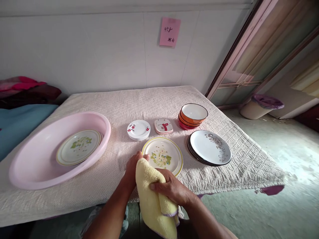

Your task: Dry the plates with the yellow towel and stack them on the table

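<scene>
A yellow towel (152, 202) hangs down over the table's front edge, bunched in my right hand (174, 189), whose thumb lies along a fold. My left hand (132, 166) grips the left rim of a cream plate (174, 154) with a yellow edge and printed flowers. Part of that hand is behind the towel, which also covers the plate's near left rim. Whether the plate rests flat on the cloth or is slightly raised, I cannot tell.
A pink basin (99, 146) at left contains flowered plates (65, 154). Beyond my hands stand small floral plates (141, 127) and squarish dishes (158, 125). Orange and red bowls (190, 118) and dark-rimmed plates (201, 142) are stacked at right. A quilted cloth (139, 99) covers the table.
</scene>
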Demonstrator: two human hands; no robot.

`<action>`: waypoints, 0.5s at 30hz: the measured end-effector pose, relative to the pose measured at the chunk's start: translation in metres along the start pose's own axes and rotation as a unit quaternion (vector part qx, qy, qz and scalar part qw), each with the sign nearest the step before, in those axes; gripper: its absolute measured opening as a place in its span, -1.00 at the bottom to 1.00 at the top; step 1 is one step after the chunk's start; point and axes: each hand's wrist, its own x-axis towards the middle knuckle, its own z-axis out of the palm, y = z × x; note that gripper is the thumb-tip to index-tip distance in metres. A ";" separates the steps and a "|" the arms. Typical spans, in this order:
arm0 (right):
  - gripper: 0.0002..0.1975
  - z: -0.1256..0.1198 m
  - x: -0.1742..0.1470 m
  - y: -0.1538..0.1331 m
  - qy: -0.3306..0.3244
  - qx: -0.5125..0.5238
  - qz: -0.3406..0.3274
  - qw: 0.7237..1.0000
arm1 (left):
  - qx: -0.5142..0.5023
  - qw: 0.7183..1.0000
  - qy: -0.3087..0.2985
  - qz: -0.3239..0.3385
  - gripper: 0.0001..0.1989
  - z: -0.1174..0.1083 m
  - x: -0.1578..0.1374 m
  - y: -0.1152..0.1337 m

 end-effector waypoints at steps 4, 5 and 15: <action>-0.62 0.000 0.000 -0.003 0.004 -0.005 0.005 1.000 | -0.095 0.995 0.033 0.021 -0.70 0.000 -0.006 -0.001; -0.63 0.000 0.000 -0.003 0.006 -0.010 0.007 1.000 | -0.115 0.993 0.034 0.024 -0.71 -0.001 -0.008 -0.001; -0.64 -0.006 -0.003 -0.001 0.027 -0.020 0.024 0.999 | -0.208 0.978 0.026 0.011 -0.74 -0.007 -0.015 0.008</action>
